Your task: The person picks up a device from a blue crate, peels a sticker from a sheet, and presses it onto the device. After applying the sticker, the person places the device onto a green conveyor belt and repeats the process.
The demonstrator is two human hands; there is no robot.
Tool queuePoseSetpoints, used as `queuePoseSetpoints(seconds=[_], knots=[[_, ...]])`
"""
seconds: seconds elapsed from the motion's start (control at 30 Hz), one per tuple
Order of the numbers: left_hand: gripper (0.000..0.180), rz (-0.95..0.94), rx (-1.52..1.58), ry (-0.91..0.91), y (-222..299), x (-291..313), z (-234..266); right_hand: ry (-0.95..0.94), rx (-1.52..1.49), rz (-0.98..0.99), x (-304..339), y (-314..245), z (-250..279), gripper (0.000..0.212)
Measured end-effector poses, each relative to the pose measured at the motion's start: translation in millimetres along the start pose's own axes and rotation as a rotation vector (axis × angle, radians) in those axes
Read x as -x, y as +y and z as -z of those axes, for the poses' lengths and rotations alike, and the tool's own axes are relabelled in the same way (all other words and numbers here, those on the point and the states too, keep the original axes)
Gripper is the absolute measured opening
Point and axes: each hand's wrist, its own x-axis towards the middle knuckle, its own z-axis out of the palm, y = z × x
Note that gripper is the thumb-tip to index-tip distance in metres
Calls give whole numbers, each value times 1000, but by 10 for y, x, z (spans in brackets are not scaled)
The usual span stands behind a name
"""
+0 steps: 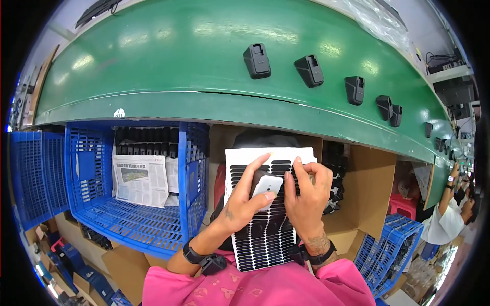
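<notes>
Gripping a small white-faced, dark-bodied device (270,187) in left hand (237,205), with thumb against the white face, tilted above a white sheet (244,154) bearing rows of black oblong strips (238,167). Holding right hand (309,200) over the sheet's right side, just beside the device, with fingers bent; can't tell whether pinching anything. Beyond: black angled units (258,62) spaced along green bench (168,56). To the left: blue crate (191,189) with newspaper (140,183) inside. To the right: open cardboard box (375,191). Wearing dark straps (192,254) on both wrists.
</notes>
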Motion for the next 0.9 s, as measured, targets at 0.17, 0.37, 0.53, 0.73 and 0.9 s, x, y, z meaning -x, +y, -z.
queuePoseSetpoints(seconds=[0.17, 0.37, 0.53, 0.73, 0.9], knots=[[65, -11, -12, -15, -56, 224, -25, -29, -1, 41, 24, -169, 120, 31], [56, -177, -37, 74, -254, 223, -141, -63, 44, 165, -35, -91, 53, 24], [41, -237, 20, 104, -413, 154, -81, -17, 0, 175, -79, -69, -2, 18], [42, -188, 155, 114, -263, 152, -56, -35, -190, 65, -123, -56, 10, 9], [44, -105, 69, 122, -202, 98, -85, -149, -986, -598, -117, -103, 378, 8]])
